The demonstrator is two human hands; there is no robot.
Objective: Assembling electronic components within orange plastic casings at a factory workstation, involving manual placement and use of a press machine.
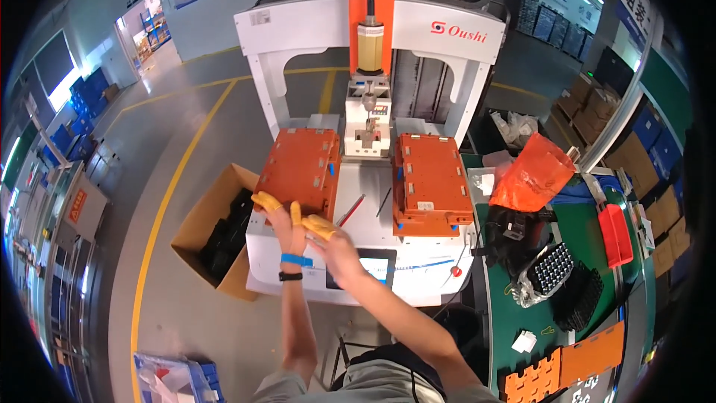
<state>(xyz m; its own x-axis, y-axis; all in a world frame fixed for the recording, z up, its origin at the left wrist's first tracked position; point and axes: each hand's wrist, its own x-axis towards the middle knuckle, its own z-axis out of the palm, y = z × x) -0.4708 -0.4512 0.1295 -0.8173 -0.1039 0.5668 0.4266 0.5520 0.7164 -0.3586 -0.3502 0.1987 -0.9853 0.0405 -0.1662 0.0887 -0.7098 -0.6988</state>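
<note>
My left hand (pixel 280 218), with yellow coverings on its fingertips, is at the near edge of the left orange fixture plate (pixel 300 168). Its fingers are stretched out and spread from the thumb, and nothing shows between them. A blue band and a black band circle that wrist. Just to the right, my right hand (pixel 335 246) reaches toward the left one, its yellow-covered fingers extended and holding nothing visible. Both hands hover over the front of a white bench machine (pixel 261 254). Whether the left fingertips touch the plate is hard to tell.
A second orange fixture plate (pixel 432 179) stands right of the spindle head (pixel 368 97). A red pen (pixel 350 210) lies between the plates. On the floor at left, a cardboard box (pixel 198 231) holds black parts. A green table (pixel 507 313) at right carries an orange bag (pixel 533 172) and black trays.
</note>
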